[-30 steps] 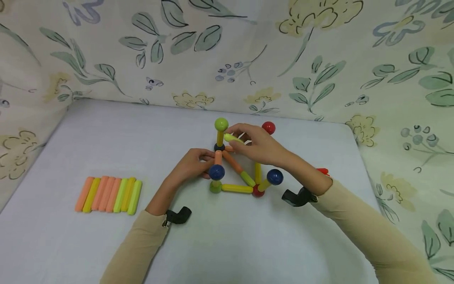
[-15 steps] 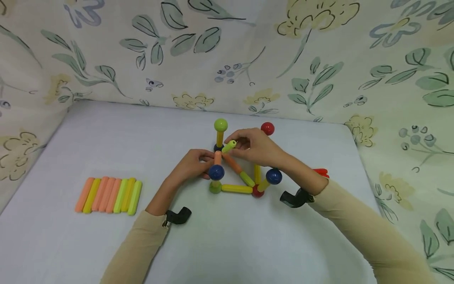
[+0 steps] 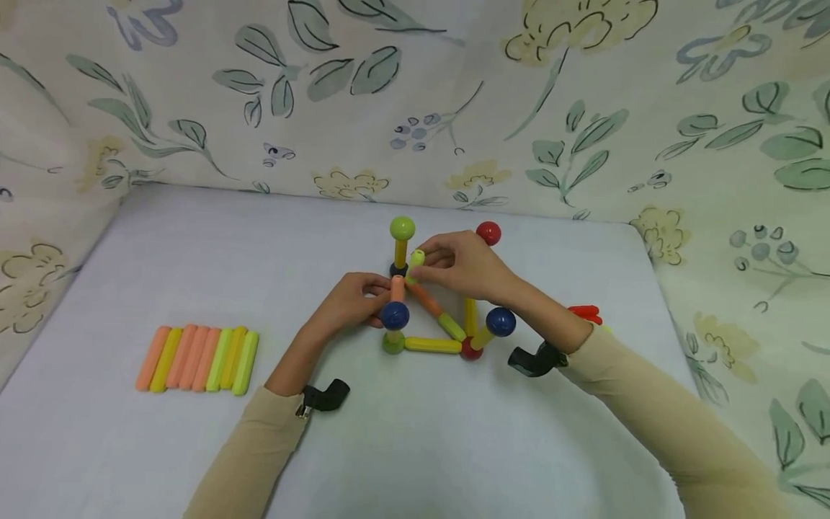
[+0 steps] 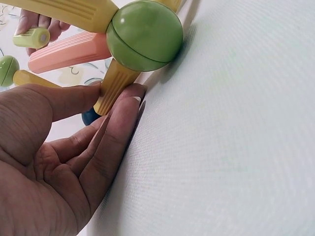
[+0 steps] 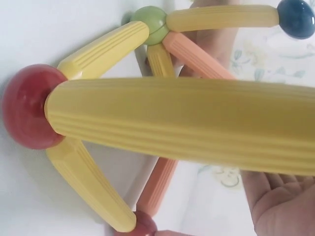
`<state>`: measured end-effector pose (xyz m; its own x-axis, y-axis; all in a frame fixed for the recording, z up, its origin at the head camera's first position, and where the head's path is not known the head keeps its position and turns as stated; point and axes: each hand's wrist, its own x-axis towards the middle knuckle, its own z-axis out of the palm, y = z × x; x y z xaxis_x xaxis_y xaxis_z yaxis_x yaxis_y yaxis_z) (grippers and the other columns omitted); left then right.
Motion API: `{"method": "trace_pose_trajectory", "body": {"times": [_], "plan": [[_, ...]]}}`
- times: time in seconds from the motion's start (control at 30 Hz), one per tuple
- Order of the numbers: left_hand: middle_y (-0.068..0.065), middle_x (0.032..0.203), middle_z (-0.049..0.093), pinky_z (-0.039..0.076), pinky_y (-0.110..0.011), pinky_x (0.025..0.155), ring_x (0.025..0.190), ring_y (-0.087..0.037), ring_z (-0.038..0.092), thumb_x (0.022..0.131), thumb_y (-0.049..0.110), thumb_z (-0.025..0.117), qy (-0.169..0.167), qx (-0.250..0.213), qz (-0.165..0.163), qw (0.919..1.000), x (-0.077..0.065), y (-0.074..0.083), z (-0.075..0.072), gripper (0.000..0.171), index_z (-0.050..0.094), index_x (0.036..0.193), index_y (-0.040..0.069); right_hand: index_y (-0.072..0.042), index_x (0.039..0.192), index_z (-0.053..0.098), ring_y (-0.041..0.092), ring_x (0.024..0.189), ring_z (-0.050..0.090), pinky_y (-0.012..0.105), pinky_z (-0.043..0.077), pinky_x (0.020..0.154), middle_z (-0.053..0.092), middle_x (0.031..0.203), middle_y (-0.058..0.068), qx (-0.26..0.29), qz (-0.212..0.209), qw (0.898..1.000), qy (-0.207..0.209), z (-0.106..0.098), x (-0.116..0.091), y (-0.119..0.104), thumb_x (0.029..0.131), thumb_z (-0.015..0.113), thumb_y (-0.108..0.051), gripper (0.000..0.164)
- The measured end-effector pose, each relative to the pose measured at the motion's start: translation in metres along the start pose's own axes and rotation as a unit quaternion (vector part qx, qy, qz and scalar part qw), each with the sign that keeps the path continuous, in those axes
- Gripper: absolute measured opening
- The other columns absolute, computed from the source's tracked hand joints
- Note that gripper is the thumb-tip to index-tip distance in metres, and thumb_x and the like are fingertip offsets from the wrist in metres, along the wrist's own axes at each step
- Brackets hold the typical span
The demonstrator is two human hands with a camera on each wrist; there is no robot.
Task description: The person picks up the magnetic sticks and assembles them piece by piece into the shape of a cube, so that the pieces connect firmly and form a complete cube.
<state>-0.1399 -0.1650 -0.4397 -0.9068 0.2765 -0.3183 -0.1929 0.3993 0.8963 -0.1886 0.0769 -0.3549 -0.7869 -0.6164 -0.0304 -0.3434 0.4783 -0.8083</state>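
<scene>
A frame of magnetic sticks and balls stands mid-table, with a green ball [image 3: 393, 342] and a red ball [image 3: 471, 349] at its front corners. Two dark blue balls [image 3: 501, 322] and a light green ball [image 3: 402, 228] top its upright sticks. My left hand [image 3: 353, 299] pinches a yellow stick [image 4: 117, 83] low on the frame, beside the green ball. Between thumb and fingers, my right hand [image 3: 473, 267] holds a light green stick [image 3: 417, 263], tilted, its lower end close to the black ball [image 3: 398, 270]. A peach stick [image 4: 74, 51] slants up from the green ball.
A row of peach, yellow and light green sticks [image 3: 197, 358] lies at the left. Behind my right hand is a red ball [image 3: 488, 233]. Red sticks [image 3: 585, 311] lie partly hidden by my right forearm. Floral cloth [image 3: 350, 108] hangs behind the table.
My right hand has turned the light green stick from nearly level to more upright, bringing its lower end toward the black ball. My left hand keeps its place.
</scene>
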Motion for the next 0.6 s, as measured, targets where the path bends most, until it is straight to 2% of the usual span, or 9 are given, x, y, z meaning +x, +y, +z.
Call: {"method": "trace_pose_trajectory", "body": {"times": [0.17, 0.43, 0.6], "plan": [[-0.018, 0.119, 0.073, 0.063, -0.028, 0.066, 0.072, -0.015, 0.074, 0.104, 0.020, 0.063, 0.000, -0.003, -0.003, 1.0000, 0.0005, -0.0011, -0.0007, 0.040, 0.064, 0.138, -0.002, -0.004, 0.109, 0.077, 0.017, 0.089, 0.077, 0.035, 0.063, 0.085, 0.080, 0.096, 0.004, 0.023, 0.020, 0.999, 0.027, 0.0018, 0.0014, 0.0018, 0.088, 0.089, -0.025, 0.032], [-0.019, 0.119, 0.074, 0.062, -0.027, 0.066, 0.070, -0.014, 0.073, 0.105, 0.018, 0.062, 0.002, -0.004, -0.003, 1.0000, -0.0012, 0.0009, -0.0014, 0.039, 0.064, 0.138, -0.003, -0.006, 0.109, 0.070, 0.020, 0.096, 0.077, 0.033, 0.061, 0.093, 0.077, 0.103, 0.005, 0.072, 0.020, 0.997, 0.004, 0.0052, 0.0055, -0.0018, 0.093, 0.084, -0.021, 0.026], [-0.017, 0.119, 0.074, 0.062, -0.027, 0.065, 0.069, -0.014, 0.072, 0.105, 0.021, 0.063, -0.001, -0.001, -0.004, 1.0000, -0.0009, 0.0025, -0.0005, 0.039, 0.066, 0.137, -0.001, -0.006, 0.115, 0.070, 0.017, 0.099, 0.076, 0.033, 0.061, 0.094, 0.076, 0.107, 0.005, 0.060, 0.033, 0.998, -0.001, 0.0061, 0.0085, -0.0047, 0.096, 0.082, -0.025, 0.029]]}}
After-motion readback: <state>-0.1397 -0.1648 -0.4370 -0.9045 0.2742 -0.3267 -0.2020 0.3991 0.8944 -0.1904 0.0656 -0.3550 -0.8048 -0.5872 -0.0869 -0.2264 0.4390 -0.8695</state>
